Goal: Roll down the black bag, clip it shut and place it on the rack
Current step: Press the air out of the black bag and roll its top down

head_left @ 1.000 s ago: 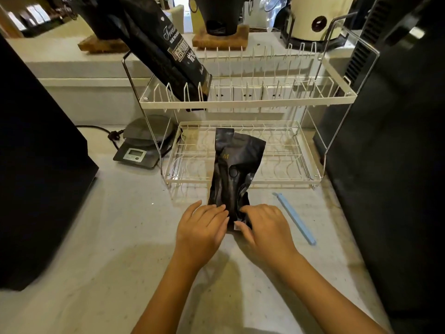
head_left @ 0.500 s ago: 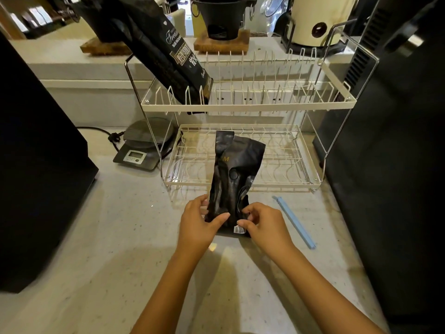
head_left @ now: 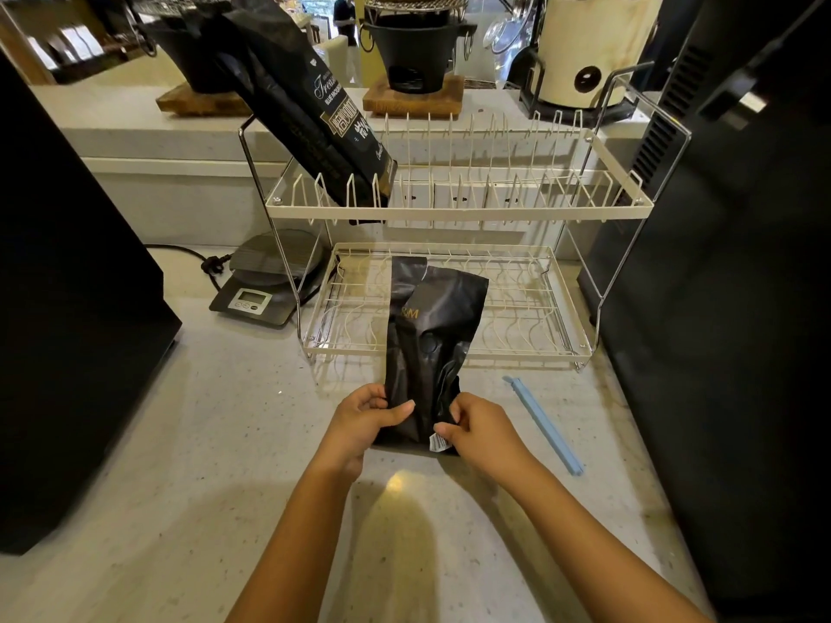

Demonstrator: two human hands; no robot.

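Note:
A crumpled black bag (head_left: 427,348) stands on the counter right in front of the white two-tier rack (head_left: 458,212), its top reaching up before the lower tier. My left hand (head_left: 364,420) grips the bag's lower left edge, thumb across its front. On the lower right corner, by a small white label, my right hand (head_left: 476,427) pinches the bag. A light blue clip (head_left: 546,424) lies flat on the counter to the right of the bag, apart from both hands.
A larger black coffee bag (head_left: 314,114) leans in the left end of the rack's upper tier. A digital scale (head_left: 265,285) sits left of the rack. Large black appliances (head_left: 67,285) flank the counter on both sides. Stoves on wooden boards stand behind.
Both hands shifted from lying flat over the bag's bottom to gripping its lower corners, and the bag now stands more upright in them.

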